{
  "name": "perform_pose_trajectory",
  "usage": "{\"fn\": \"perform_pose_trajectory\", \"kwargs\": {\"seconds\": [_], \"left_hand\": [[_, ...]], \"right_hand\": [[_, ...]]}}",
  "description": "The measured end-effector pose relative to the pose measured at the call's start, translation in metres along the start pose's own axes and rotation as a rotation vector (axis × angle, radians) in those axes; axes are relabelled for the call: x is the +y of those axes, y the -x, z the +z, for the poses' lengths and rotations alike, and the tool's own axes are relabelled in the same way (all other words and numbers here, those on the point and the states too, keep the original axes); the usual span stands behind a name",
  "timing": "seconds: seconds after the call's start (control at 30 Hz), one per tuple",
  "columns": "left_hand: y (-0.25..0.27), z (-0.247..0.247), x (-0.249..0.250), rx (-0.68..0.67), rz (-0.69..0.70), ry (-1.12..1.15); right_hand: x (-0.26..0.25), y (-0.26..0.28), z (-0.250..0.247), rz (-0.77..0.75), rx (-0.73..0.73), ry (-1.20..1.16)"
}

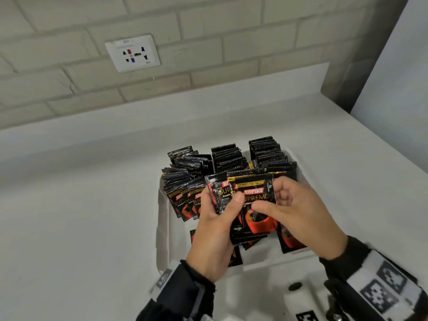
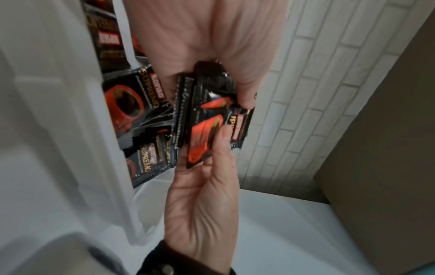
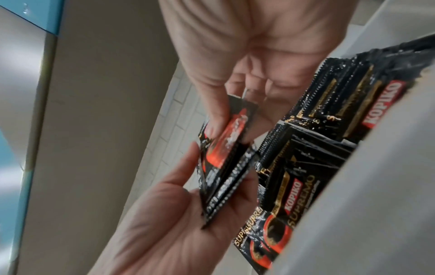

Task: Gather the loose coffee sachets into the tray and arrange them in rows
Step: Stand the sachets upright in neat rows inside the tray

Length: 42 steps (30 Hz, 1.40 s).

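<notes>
Above the white tray (image 1: 162, 230), both hands hold a small stack of black Kopiko coffee sachets (image 1: 252, 218). My left hand (image 1: 222, 209) grips the stack's left side, thumb on the front. My right hand (image 1: 280, 200) pinches the front sachet by its right edge. The left wrist view shows the stack (image 2: 207, 130) fanned between the left hand (image 2: 200, 37) and the right hand (image 2: 202, 204). Seen from the right wrist, the stack (image 3: 226, 148) is edge-on. Upright sachet rows (image 1: 227, 156) fill the tray's back. A few loose sachets (image 1: 290, 239) lie flat at its front.
The tray sits on a white counter (image 1: 81, 205) against a brick wall with a socket plate (image 1: 132, 53). A tall grey panel (image 1: 393, 77) stands at the right. A dark round fitting (image 1: 294, 286) shows on the white surface near the front edge.
</notes>
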<state>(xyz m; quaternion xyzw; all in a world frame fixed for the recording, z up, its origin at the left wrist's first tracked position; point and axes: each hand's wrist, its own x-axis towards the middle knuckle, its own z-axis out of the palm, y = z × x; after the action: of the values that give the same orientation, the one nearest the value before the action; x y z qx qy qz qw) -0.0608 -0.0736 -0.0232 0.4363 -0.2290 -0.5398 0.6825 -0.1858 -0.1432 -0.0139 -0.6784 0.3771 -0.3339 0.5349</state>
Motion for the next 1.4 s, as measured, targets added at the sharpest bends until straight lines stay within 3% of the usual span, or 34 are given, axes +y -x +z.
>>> {"fn": "perform_pose_trajectory", "kwargs": {"seconds": [0.23, 0.43, 0.6, 0.83, 1.0, 1.4], "left_hand": [[-0.004, -0.006, -0.002, 0.012, 0.01, -0.028], [-0.008, -0.01, -0.002, 0.16, 0.088, -0.058], [-0.009, -0.008, -0.004, 0.13, 0.138, -0.112], [-0.008, 0.001, -0.011, 0.073, 0.228, -0.17], [-0.007, 0.007, -0.012, 0.005, 0.188, -0.133], [-0.007, -0.004, -0.01, 0.112, 0.181, -0.163]], "right_hand": [[0.006, 0.003, -0.005, 0.024, -0.048, -0.063], [0.016, 0.0, -0.013, 0.06, 0.133, -0.325], [0.008, 0.004, -0.011, 0.09, -0.019, -0.46], [0.007, 0.006, 0.016, 0.036, 0.062, -0.274], [0.004, 0.005, 0.015, 0.012, 0.188, -0.227], [-0.004, 0.012, 0.005, 0.195, 0.222, -0.639]]}}
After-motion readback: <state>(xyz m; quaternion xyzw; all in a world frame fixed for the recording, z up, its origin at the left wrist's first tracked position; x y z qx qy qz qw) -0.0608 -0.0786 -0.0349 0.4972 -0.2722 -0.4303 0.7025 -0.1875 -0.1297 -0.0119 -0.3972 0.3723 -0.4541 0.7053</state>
